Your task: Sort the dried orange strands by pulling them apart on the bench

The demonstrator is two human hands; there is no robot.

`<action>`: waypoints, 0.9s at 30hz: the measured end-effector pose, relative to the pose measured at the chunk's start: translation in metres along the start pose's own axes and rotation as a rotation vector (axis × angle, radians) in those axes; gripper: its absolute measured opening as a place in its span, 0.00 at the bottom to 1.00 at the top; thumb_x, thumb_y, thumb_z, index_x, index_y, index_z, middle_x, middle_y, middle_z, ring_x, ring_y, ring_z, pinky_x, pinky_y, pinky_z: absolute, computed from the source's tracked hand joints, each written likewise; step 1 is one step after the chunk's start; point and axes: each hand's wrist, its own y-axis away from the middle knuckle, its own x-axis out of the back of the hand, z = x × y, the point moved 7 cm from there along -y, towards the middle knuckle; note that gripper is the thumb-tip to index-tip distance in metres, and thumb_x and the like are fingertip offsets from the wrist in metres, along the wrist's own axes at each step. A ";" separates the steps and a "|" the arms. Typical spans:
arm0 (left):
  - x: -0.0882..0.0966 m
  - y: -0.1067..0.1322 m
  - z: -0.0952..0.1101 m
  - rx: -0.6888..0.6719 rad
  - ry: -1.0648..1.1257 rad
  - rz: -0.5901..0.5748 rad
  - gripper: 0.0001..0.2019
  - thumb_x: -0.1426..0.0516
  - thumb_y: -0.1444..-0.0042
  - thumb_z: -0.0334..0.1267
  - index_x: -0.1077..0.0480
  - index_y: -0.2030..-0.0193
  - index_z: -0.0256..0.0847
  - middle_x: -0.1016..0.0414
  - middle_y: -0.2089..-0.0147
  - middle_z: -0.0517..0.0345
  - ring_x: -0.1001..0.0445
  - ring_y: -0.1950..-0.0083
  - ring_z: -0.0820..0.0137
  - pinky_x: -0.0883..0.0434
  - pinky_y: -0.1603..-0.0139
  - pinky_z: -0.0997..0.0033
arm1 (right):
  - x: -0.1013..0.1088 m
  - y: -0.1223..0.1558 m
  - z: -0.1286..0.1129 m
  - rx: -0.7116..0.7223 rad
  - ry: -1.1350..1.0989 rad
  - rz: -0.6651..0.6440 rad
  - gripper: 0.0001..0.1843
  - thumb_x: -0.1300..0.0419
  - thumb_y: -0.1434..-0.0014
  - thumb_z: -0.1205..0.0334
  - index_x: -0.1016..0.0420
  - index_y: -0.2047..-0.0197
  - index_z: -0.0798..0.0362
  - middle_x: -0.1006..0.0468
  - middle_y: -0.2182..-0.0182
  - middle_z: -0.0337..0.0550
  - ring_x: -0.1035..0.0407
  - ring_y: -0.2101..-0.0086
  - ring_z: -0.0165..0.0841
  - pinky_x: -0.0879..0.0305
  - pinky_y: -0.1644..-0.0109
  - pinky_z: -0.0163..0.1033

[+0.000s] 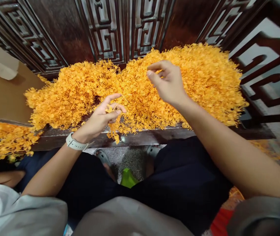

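Note:
A large heap of small orange pieces with thin curly prongs (194, 82) covers the dark wooden bench. My left hand (102, 114), a pale watch (75, 142) on its wrist, is at the heap's front edge. Several orange pieces (114, 126) are held in its curled fingers and hang below them, while the index finger points outward. Above the right part of the heap, my right hand (168, 80) has thumb and index finger brought close together. Whether anything tiny sits between those fingertips I cannot make out.
A cardboard box (7, 95) stands at the left, with more orange pieces (11, 137) in front of it. Carved dark wood panels (110, 29) rise behind the heap. Below the bench edge (144, 139) are my legs and a green object (128, 178). Another person's arm (4, 178) shows at lower left.

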 end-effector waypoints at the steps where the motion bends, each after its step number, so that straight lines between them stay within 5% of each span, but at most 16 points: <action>1: -0.002 -0.002 -0.001 -0.006 -0.021 -0.017 0.27 0.36 0.37 0.41 0.34 0.33 0.48 0.20 0.52 0.52 0.40 0.73 0.75 0.39 0.72 0.69 | -0.008 0.008 -0.021 0.062 0.018 -0.046 0.20 0.38 0.30 0.43 0.21 0.51 0.51 0.20 0.52 0.50 0.25 0.53 0.38 0.27 0.49 0.47; 6: -0.006 -0.011 -0.001 -0.176 -0.300 0.009 0.14 0.38 0.37 0.38 0.28 0.45 0.42 0.22 0.52 0.51 0.31 0.64 0.70 0.31 0.63 0.67 | -0.052 0.049 -0.099 0.396 0.081 -0.379 0.15 0.38 0.28 0.50 0.22 0.47 0.51 0.24 0.49 0.52 0.31 0.49 0.44 0.32 0.43 0.53; 11: -0.006 -0.017 -0.003 -0.280 -0.354 0.040 0.07 0.38 0.38 0.35 0.30 0.55 0.42 0.25 0.58 0.53 0.27 0.58 0.66 0.29 0.60 0.66 | -0.066 0.058 -0.111 0.544 -0.002 -0.478 0.09 0.46 0.29 0.70 0.27 0.60 0.52 0.25 0.59 0.47 0.35 0.56 0.37 0.37 0.51 0.45; 16: -0.004 -0.015 0.003 -0.171 -0.172 0.037 0.15 0.36 0.32 0.48 0.32 0.49 0.42 0.19 0.66 0.57 0.27 0.70 0.72 0.33 0.67 0.71 | -0.039 0.024 -0.081 0.141 -0.325 -0.243 0.09 0.45 0.33 0.71 0.36 0.65 0.50 0.33 0.68 0.39 0.38 0.66 0.30 0.38 0.60 0.39; 22: -0.005 -0.007 0.026 -0.286 -0.207 0.097 0.11 0.37 0.30 0.45 0.27 0.57 0.40 0.20 0.72 0.59 0.24 0.71 0.74 0.30 0.66 0.73 | -0.033 0.000 -0.039 -0.143 -0.492 -0.072 0.09 0.40 0.32 0.61 0.34 0.65 0.50 0.33 0.72 0.38 0.39 0.71 0.29 0.37 0.64 0.39; 27: 0.004 -0.001 0.019 -0.253 -0.091 0.106 0.11 0.35 0.31 0.44 0.26 0.60 0.40 0.21 0.74 0.59 0.27 0.75 0.76 0.33 0.72 0.77 | 0.039 -0.032 0.026 -0.176 -0.389 0.255 0.18 0.41 0.30 0.39 0.32 0.59 0.45 0.32 0.68 0.40 0.34 0.68 0.32 0.33 0.63 0.42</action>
